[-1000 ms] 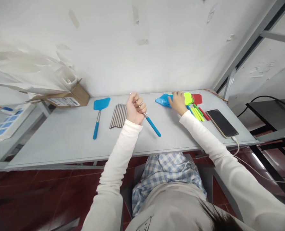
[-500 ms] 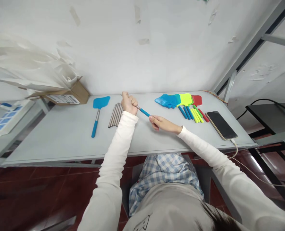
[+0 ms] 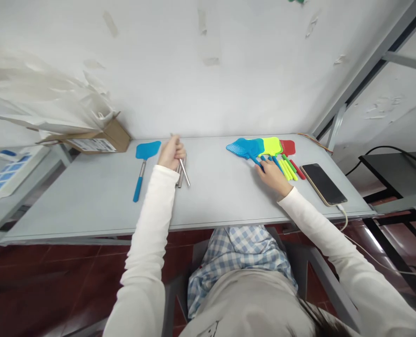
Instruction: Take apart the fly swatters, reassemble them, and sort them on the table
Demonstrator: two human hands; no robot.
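Note:
My left hand (image 3: 173, 152) is closed around a bare metal tube (image 3: 184, 174), above the other metal tubes (image 3: 179, 181) on the table; no grip sleeve shows on its lower end. My right hand (image 3: 273, 177) is at the row of grips, its fingers closed on a blue handle (image 3: 256, 160) at the row's left end. Part of the blue handles is hidden under its fingers. Behind them lie blue fly swatter heads (image 3: 243, 147), yellow heads (image 3: 271, 144) and a red head (image 3: 288, 147). Left of my left hand lies an assembled blue fly swatter (image 3: 142, 169).
Yellow handles (image 3: 287, 169), a green handle (image 3: 289, 164) and a red handle (image 3: 298, 169) lie beside my right hand. A phone (image 3: 323, 183) with a white cable is farther right. A cardboard box (image 3: 115, 136) stands at the back left, against the wall.
My hands have moved apart. The blue handle has come off the tube and gone right with my right hand to the other handles. My left hand has moved left and down with the tube.

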